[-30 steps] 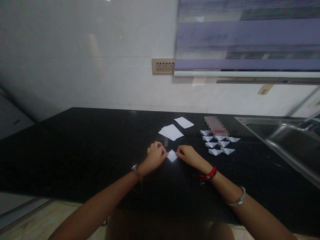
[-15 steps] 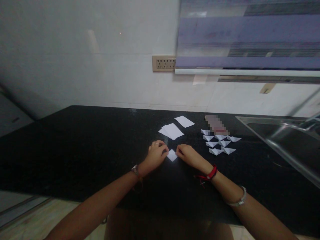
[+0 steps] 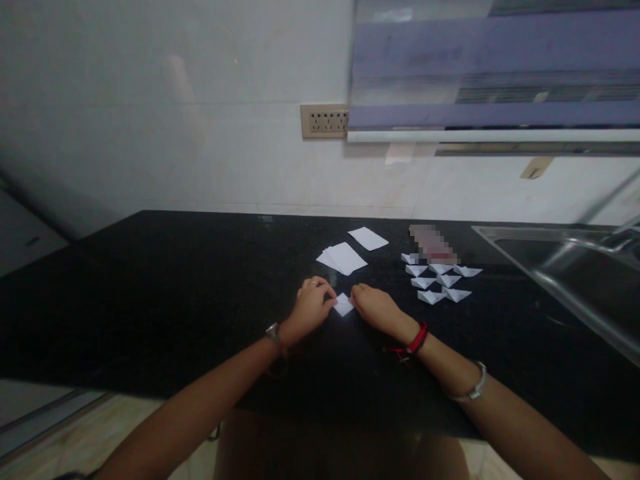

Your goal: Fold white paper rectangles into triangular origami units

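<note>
Left bare hand: thumb and fingers pinching the near corner of a small white diamond-shaped folded paper. Paper lies on the black glossy countertop, between both hands; no distinct long axis, neither hand nearer. Right bare hand: fingers curled, gripping opposite corner.

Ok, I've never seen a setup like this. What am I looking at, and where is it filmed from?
There is no machine: a person works with two bare hands, seen from a camera worn on the head, looking forward and down. The left hand and right hand hold a small folded paper by its side corners over a dark counter. Beyond lie flat white sheets. To the right are folded paper shapes, a blurred-out object and a metal sink.
</note>
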`<state>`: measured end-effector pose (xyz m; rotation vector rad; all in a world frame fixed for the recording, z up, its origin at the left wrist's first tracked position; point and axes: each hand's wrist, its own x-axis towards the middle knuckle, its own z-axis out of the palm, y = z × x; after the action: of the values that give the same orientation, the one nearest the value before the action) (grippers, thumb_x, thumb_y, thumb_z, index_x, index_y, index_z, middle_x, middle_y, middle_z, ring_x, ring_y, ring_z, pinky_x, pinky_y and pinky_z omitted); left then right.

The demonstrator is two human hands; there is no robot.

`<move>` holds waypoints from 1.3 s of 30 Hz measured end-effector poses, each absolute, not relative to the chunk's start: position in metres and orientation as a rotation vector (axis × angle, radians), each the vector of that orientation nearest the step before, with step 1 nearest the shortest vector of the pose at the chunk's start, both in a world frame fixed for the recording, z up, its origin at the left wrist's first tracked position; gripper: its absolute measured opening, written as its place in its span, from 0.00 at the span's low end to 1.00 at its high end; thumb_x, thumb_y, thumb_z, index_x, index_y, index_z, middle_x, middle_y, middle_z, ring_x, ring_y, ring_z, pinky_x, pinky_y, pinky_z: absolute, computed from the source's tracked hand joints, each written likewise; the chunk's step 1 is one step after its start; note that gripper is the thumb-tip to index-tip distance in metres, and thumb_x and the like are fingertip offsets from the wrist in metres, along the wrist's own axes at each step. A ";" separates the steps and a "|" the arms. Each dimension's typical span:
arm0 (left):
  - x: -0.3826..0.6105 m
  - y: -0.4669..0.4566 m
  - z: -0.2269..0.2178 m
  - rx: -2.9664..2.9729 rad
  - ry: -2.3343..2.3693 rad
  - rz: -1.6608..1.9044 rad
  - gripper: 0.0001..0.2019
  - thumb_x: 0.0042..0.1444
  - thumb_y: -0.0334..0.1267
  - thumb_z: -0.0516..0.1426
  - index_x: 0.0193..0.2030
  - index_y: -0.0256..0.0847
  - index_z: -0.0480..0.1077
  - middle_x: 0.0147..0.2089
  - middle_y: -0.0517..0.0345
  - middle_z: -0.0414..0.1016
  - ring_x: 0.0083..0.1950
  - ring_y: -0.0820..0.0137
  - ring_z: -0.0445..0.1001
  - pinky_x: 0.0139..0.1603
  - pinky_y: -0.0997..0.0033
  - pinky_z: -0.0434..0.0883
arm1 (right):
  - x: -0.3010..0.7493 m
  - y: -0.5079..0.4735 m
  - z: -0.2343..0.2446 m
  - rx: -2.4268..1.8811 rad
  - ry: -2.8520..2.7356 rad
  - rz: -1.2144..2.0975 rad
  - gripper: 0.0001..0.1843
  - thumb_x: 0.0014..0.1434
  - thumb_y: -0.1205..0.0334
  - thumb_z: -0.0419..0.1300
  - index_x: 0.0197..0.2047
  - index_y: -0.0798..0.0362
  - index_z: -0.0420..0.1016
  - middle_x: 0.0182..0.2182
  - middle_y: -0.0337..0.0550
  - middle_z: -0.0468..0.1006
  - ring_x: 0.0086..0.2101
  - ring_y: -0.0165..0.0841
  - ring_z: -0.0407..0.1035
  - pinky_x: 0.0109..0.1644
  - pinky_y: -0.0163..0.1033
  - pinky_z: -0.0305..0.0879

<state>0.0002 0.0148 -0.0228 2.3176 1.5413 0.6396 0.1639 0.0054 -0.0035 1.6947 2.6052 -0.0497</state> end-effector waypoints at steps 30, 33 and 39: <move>-0.014 -0.010 -0.003 2.945 1.151 0.149 0.16 0.55 0.27 0.46 0.50 0.42 0.60 0.46 0.53 0.65 0.45 0.65 0.62 0.41 0.67 0.61 | 0.177 -0.011 0.004 1.257 2.875 0.178 0.12 0.59 0.69 0.46 0.38 0.58 0.70 0.33 0.46 0.70 0.31 0.31 0.65 0.32 0.32 0.59; -0.013 -0.010 -0.002 2.961 1.117 0.177 0.15 0.55 0.27 0.45 0.49 0.41 0.61 0.47 0.53 0.64 0.48 0.65 0.60 0.44 0.66 0.60 | 0.176 -0.017 0.009 1.250 2.833 0.176 0.11 0.58 0.70 0.46 0.39 0.57 0.69 0.34 0.47 0.70 0.31 0.30 0.66 0.32 0.32 0.59; -0.013 -0.009 -0.006 2.933 1.154 0.137 0.14 0.55 0.28 0.45 0.48 0.40 0.62 0.44 0.51 0.66 0.42 0.66 0.63 0.41 0.67 0.61 | 0.176 -0.027 0.021 1.261 2.824 0.051 0.12 0.57 0.73 0.45 0.42 0.56 0.66 0.33 0.46 0.72 0.32 0.32 0.68 0.34 0.34 0.62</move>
<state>-0.0126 -0.0085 -0.0058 2.9330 1.1540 0.1366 0.1764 -0.0269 0.0205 1.2610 2.8238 0.0514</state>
